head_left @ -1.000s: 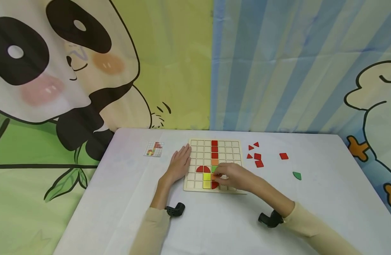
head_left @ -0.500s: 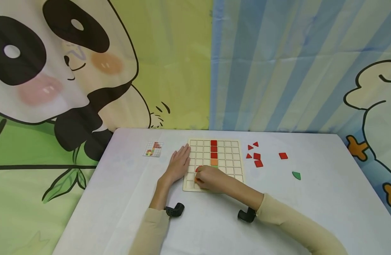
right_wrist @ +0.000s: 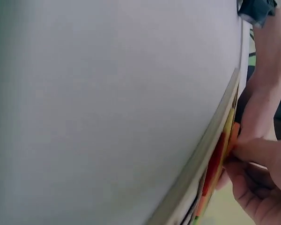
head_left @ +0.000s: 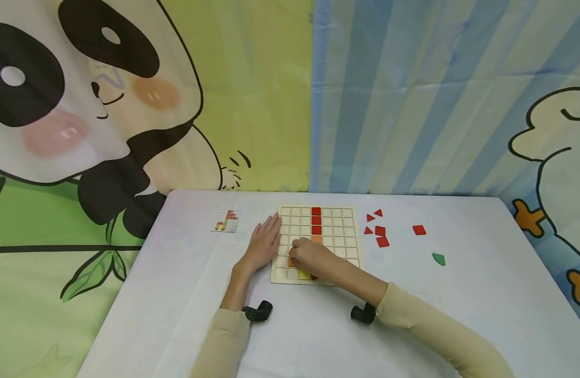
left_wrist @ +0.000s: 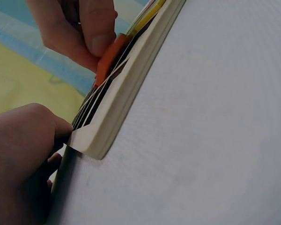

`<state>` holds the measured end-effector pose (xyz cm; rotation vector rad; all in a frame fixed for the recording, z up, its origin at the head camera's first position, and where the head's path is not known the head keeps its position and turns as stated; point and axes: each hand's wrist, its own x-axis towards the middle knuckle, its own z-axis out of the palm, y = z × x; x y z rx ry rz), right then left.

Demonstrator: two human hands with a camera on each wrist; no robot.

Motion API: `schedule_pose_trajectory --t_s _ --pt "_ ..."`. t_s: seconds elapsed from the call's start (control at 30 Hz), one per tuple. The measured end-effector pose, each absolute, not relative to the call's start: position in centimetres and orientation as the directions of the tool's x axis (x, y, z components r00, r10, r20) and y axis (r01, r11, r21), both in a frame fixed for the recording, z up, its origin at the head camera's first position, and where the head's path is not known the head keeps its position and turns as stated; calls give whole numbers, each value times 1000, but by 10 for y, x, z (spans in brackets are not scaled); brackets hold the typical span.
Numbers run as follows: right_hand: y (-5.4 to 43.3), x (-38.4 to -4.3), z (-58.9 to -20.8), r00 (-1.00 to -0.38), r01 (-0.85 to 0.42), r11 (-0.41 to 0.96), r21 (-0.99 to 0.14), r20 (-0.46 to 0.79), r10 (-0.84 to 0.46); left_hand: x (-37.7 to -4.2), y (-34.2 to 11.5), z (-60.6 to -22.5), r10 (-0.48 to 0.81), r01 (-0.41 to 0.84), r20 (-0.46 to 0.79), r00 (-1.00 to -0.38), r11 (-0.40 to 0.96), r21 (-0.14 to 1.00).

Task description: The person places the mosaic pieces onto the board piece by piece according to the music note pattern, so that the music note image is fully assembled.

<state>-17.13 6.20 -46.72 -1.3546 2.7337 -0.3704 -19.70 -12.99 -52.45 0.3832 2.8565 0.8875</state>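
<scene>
Currently pinches an orange tile (left_wrist: 110, 58) between thumb and fingers of the right hand (head_left: 313, 257), clenched on it at the near left part of a pale grid board (head_left: 337, 231), to the left of a yellow tile (head_left: 304, 274) and slightly farther than it. Cannot tell from these views the tile's exact seating in the cell. Lays the left hand (head_left: 265, 241) along the board's left edge, fingers extended and grip released, thumb touching the rim. Has three red squares (head_left: 316, 221) and an orange square (head_left: 316, 239) in one line from the far edge. Has a patterned card (head_left: 225, 221) on the white table (head_left: 176, 252), left of the board. To the right, has loose red triangles (head_left: 370, 218) and red pieces (head_left: 380, 231) near the board, with a separate red piece (head_left: 419, 230) and a green piece (head_left: 439, 259) farther right. Wears pale sleeves (head_left: 219, 344).
</scene>
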Motion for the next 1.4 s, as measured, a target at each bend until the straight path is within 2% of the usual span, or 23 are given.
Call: schedule_pose_trajectory --t_s 0.27,0.47,0.7,0.9,1.4 --pt "57 -170 -462 -612 -774 611 -164 -53 -789 -196 -131 -524 279 203 -44 -959 791 577" --pt "60 -176 -467 -630 -730 607 -315 -35 -776 -197 -130 -525 279 205 -43 -959 792 575" --pt "62 -179 -471 -614 -732 583 -354 -28 -789 -198 -130 -526 276 203 -46 -960 799 566" --pt "61 -176 -471 -592 -777 570 -267 4 -806 -196 -131 -525 277 206 -41 -960 799 566" --pt "65 -172 -463 -478 -877 475 -78 23 -878 -195 -130 -521 282 210 -39 -959 791 574"
